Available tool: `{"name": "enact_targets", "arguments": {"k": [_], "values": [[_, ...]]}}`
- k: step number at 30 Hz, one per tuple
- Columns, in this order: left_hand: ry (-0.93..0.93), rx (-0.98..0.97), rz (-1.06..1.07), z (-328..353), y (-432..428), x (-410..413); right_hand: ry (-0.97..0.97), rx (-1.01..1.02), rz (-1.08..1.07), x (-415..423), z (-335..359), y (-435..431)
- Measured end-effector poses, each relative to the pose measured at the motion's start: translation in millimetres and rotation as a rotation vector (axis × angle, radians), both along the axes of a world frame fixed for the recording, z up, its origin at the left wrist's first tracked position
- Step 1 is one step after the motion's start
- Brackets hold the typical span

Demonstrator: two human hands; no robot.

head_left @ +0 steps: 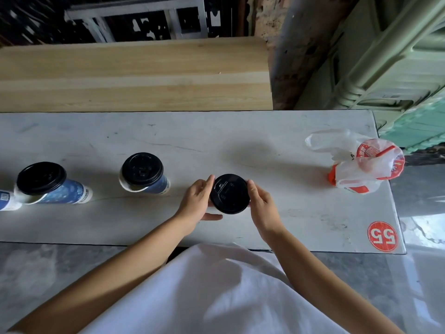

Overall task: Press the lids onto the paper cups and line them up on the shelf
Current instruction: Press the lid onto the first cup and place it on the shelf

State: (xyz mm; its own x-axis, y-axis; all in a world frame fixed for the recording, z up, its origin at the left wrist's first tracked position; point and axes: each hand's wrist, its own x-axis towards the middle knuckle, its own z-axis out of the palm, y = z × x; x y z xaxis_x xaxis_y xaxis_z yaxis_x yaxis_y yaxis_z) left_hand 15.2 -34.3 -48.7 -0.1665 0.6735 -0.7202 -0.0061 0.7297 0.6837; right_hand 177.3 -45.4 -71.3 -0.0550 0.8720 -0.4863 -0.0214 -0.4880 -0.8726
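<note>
A black lid (230, 194) sits on top of a paper cup that is hidden beneath it, near the table's front middle. My left hand (197, 201) wraps the lid's left side and my right hand (261, 203) holds its right side. Two blue paper cups with black lids stand upright to the left: one (144, 174) close by, another (51, 184) farther left. A third blue and white cup (7, 201) is cut off by the left edge.
The pale marble table (289, 150) holds a red and white cup in a plastic bag (361, 165) at the right. A red round sticker (382, 236) marks the front right corner. A wooden shelf board (134, 75) runs behind the table.
</note>
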Motion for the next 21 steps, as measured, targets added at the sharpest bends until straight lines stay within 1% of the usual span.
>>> {"name": "enact_targets", "arguments": {"k": [5,8,10,13,15,17,21], "values": [[0.089,0.08,-0.118,3,4,-2,-0.126,0.098,0.017,-1,-2,3],[0.093,0.112,-0.137,5,7,-1,-0.211,0.097,0.035,-4,-5,5],[0.09,0.159,-0.151,5,9,-1,-0.134,0.011,0.022,-4,0,5],[0.095,0.213,-0.17,3,9,-1,0.072,-0.14,-0.031,-1,10,6],[0.084,0.209,-0.159,4,6,0,0.165,-0.184,-0.068,2,13,3],[0.058,0.173,-0.126,7,4,3,0.201,-0.19,-0.077,3,13,-2],[0.017,0.097,-0.057,10,4,7,0.201,-0.171,-0.097,4,12,-8]]}}
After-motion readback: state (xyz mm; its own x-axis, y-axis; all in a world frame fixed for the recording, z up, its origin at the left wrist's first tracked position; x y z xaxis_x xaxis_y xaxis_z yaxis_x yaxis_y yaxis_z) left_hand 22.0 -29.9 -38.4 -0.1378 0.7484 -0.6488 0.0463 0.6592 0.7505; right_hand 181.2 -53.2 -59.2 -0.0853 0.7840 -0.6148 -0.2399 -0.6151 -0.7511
